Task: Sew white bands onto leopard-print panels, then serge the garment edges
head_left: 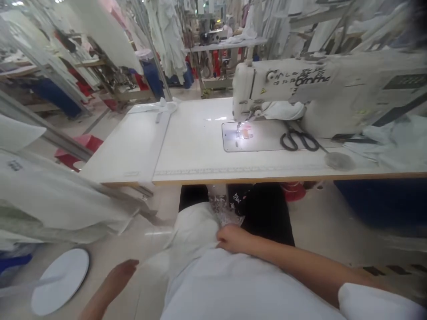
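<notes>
A pale white fabric piece (196,222) lies across my lap over black trousers. My right hand (235,238) is closed on its edge, with the fingers curled under. Low on the left, my left hand (122,273) hangs beside the lap, its fingertips close to the fabric's blurred left edge. Motion smears those fingers, so whether they touch or grip the cloth is unclear. In front stands a white sewing machine (283,84), its lamp lighting the needle plate (230,144). Black-handled scissors (300,138) rest on the machine bed.
The white sewing table (193,153) has a ruler strip along its front edge. White cloth (396,140) is heaped at right; another bit of cloth (162,106) lies at back left. Hanging fabric (60,191) and a round white disc (62,282) stand on the left.
</notes>
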Available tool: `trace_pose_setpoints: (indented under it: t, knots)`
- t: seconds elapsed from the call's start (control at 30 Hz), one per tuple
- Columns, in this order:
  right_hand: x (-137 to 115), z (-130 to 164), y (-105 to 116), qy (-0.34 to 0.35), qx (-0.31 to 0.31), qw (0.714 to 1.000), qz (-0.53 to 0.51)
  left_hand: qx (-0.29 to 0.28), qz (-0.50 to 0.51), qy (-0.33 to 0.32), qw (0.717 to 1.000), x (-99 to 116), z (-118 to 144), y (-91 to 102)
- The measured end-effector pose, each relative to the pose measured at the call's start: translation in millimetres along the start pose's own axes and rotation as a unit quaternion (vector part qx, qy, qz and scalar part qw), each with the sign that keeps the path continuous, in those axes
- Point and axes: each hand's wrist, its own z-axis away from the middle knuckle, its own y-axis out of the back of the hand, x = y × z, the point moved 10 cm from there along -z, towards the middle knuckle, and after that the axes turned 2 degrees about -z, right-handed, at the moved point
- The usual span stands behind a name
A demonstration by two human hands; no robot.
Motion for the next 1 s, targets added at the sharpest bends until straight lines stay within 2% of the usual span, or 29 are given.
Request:
trace_pose_setpoints:
  t: [0.07, 0.2, 0.33, 0.43, 0.57, 0.67, 0.77, 0.9, 1.0]
  knots:
    - [2.8, -3.4, 1.7, -0.013, 0.014, 1.000, -0.011, -0.045, 0.039, -0.022, 0.998, 16.6, 0.1, -26.6]
    - [-1.9, -18.5, 12.0, -0.012, 0.001, 0.998, -0.067, -0.124, 0.127, -0.107, 0.978, 84.7, -1.8, -71.6]
    - [-12.9, -28.4, 26.6, -0.014, -0.029, 0.991, -0.126, -0.163, 0.155, -0.159, 0.961, 131.3, 0.1, -87.7]
    - [-20.4, -28.6, 38.5, 0.000, -0.049, 0.989, -0.142, -0.186, 0.162, -0.192, 0.950, 143.6, 2.1, -78.9]
    - [-16.7, -25.6, 44.4, 0.019, -0.076, 0.988, -0.131, -0.198, 0.173, -0.214, 0.941, 136.3, 3.0, -48.9]
    - [-9.2, -26.0, 50.9, 0.030, -0.041, 0.991, -0.128, -0.211, 0.214, -0.199, 0.933, 124.5, 3.9, -33.4]
    - [-13.8, -26.5, 56.7, 0.039, 0.015, 0.989, -0.142, -0.201, 0.225, -0.174, 0.937, 119.6, 3.2, -28.8]
    - [-43.3, -26.4, 48.3, 0.068, 0.041, 0.989, -0.126, -0.175, 0.191, -0.174, 0.950, 133.1, 2.0, -21.1]
    - [-52.1, -29.2, 51.2, 0.064, 0.073, 0.993, -0.068, -0.148, 0.144, -0.170, 0.964, 139.4, -1.9, 0.1]
